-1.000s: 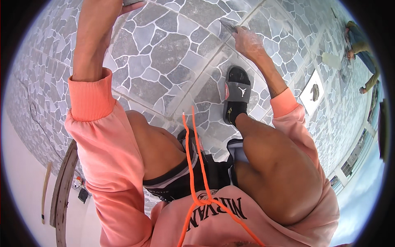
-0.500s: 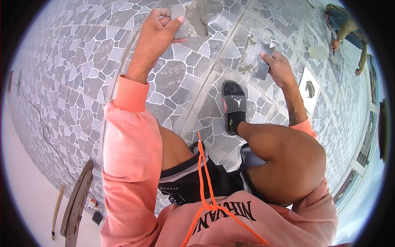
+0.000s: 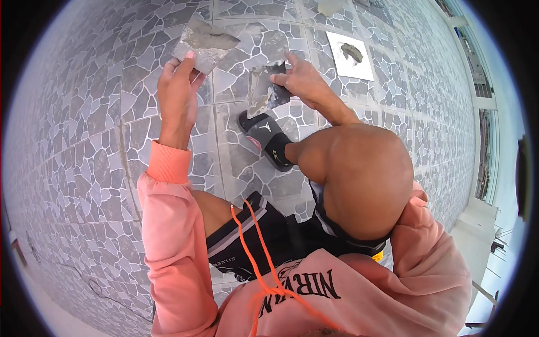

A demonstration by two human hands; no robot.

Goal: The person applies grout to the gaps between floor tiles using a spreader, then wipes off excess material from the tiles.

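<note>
My left hand (image 3: 178, 92) grips the near corner of a thin square plate (image 3: 197, 59), thumb on top and fingers beneath. Wet grey paste, like grout or mortar, covers the plate's far part. To its right, my right hand (image 3: 309, 84) pinches the right edge of a dark rectangular scraper blade (image 3: 268, 90). Pale paste smears the blade's left part. Both tools are held apart from each other above the stone-patterned tile floor (image 3: 101, 185). Whether the scraper touches the floor I cannot tell.
A white square board (image 3: 339, 62) with a lump of dark grey paste lies on the floor at the far right. My foot in a dark slide sandal (image 3: 265, 133) is just below the scraper, with my bent knee (image 3: 365, 168) near my right forearm. A thin cable (image 3: 92, 283) runs along the lower left.
My view has turned to the right, and the co-worker has left the picture. Both hands still hold their tools; the scraper is somewhat closer to the square plate, which is now tilted differently.
</note>
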